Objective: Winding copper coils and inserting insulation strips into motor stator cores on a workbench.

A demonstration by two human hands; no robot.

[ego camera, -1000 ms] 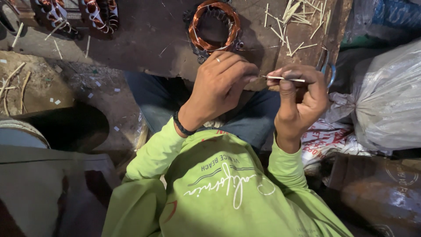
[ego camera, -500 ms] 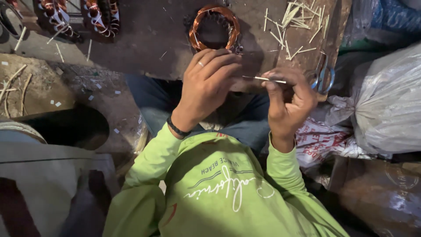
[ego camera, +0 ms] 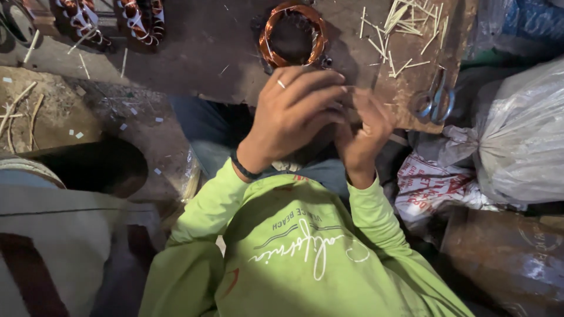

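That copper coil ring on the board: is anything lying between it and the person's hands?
Nothing visible. The copper coil ring lies just beyond the left hand and right hand, with only bare board between. The scissors lie off to the right.

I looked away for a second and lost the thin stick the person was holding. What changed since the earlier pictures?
The left hand and right hand have closed together, fingers overlapping; the pale stick held out between them before is now hidden. The hands sit lower, nearer the chest. Unchanged: the copper coil, the pile of sticks and the scissors lie on the board.
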